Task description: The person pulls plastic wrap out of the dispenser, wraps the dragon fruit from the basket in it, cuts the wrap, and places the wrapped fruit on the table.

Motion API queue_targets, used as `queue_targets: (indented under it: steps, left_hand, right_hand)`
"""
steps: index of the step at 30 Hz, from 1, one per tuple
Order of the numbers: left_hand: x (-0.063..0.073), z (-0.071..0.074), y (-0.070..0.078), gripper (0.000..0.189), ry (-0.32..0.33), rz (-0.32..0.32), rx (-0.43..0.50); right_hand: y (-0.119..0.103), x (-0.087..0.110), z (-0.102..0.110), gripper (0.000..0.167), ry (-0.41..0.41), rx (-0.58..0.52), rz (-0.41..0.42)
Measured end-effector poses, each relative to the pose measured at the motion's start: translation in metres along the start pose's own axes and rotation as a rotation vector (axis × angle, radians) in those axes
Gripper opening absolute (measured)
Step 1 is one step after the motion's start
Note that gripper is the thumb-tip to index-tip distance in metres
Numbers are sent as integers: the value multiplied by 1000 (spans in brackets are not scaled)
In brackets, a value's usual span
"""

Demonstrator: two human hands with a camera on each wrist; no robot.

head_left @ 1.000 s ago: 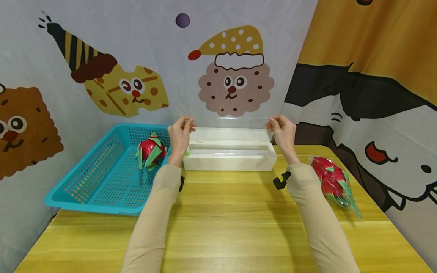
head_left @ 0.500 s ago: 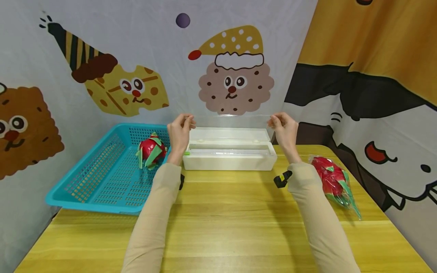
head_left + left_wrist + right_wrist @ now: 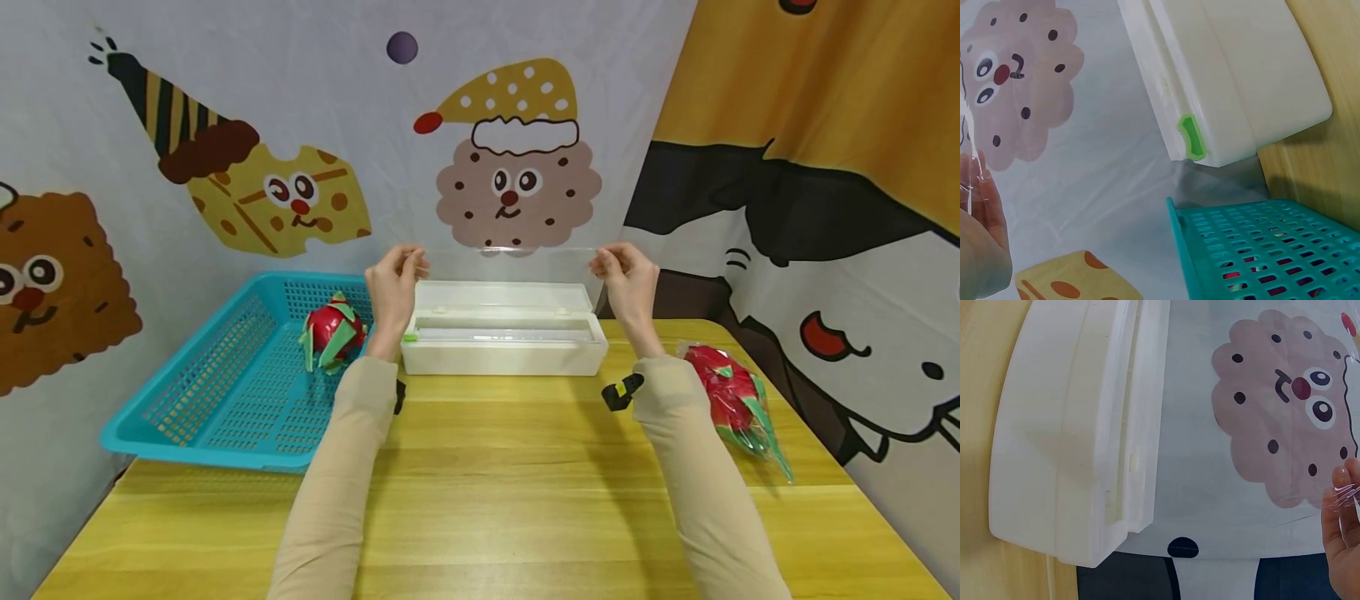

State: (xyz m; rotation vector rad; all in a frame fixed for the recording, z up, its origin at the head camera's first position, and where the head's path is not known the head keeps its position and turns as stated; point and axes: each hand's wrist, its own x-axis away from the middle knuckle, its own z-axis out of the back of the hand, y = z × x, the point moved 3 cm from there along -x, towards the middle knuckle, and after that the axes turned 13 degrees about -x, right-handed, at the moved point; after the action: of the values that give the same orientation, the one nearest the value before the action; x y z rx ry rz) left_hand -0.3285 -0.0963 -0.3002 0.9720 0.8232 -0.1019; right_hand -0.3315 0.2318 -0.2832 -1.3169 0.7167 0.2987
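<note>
A sheet of clear cling film (image 3: pixel 506 252) stretches between my two hands, above and behind a white cling film dispenser box (image 3: pixel 504 358). My left hand (image 3: pixel 393 287) pinches the film's left edge between thumb and fingers. At the other edge my right hand (image 3: pixel 628 283) pinches it the same way; wrinkled film shows at the fingertips in the right wrist view. The box's lid (image 3: pixel 502 297) is raised, and a film roll (image 3: pixel 506 335) lies inside. On the box's left end sits a small green cutter slider (image 3: pixel 1192 137).
A blue plastic basket (image 3: pixel 217 458) stands at the left, with a red and green dragon fruit (image 3: pixel 332 333) inside. Another dragon fruit (image 3: pixel 731 396), wrapped in film, lies at the right of the wooden table (image 3: pixel 495 500). A printed cloth (image 3: pixel 300 50) hangs close behind the box.
Both hands have risen a little and moved slightly apart, lifting the film's edge higher behind the box. The box, basket and both dragon fruits stay where they were.
</note>
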Motion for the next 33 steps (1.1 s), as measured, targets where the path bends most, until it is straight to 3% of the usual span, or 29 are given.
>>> queue_targets:
  steps: [33]
  left_hand:
    - [-11, 14, 21, 29, 85, -53, -3]
  right_hand:
    - [-40, -5, 2, 21, 25, -10, 82]
